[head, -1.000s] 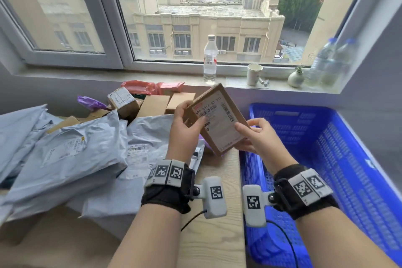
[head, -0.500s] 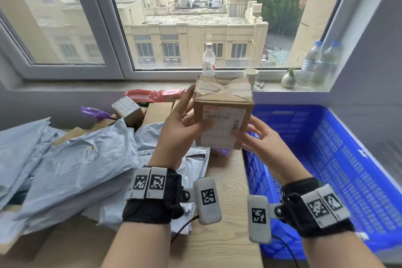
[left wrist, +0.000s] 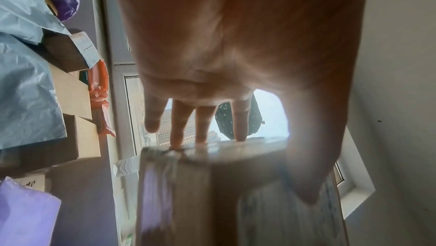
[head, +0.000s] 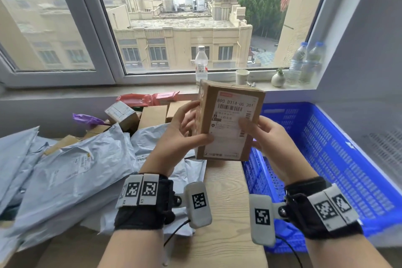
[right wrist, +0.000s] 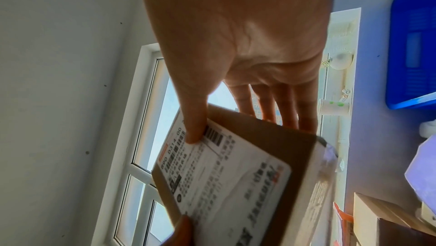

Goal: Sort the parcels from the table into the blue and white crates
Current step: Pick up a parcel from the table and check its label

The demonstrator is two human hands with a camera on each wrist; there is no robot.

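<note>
Facing a window (head: 174, 28) across a cluttered worktop (head: 224, 213). Holding a box (head: 228, 119) upright between both hands, left hand (head: 182, 135) and right hand (head: 267, 137) each pinching an edge, label turned up, probably for reading. Hanging beside the blue crate (head: 339, 159), likely awaiting the sorting decision.

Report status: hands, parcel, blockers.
Left hand and right hand both grip the cardboard parcel, label facing the camera. Parcel is held above table edge beside blue crate. Nothing blocking the crate.

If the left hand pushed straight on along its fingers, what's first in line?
The left hand already touches the cardboard box. Past it, probably the clear bottle on the windowsill, though depth is unclear.
</note>
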